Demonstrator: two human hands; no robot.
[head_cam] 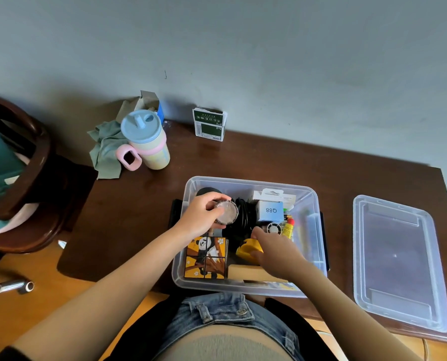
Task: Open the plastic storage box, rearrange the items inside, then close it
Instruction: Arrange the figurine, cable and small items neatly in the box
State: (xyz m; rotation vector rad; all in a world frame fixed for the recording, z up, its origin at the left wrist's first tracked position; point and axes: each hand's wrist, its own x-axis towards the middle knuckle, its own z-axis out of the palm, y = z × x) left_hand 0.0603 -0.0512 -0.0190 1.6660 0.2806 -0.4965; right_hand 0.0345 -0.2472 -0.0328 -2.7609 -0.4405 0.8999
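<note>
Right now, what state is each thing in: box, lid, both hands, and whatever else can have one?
storage box: open, items inside
lid: off, lying flat on the desk right of the box
left hand: gripping a small round container over the box
right hand: inside the box, holding a yellow item
panda cube: in the box's near left corner
tumbler: upright, lid on
green carton: upright, top torn open
</note>
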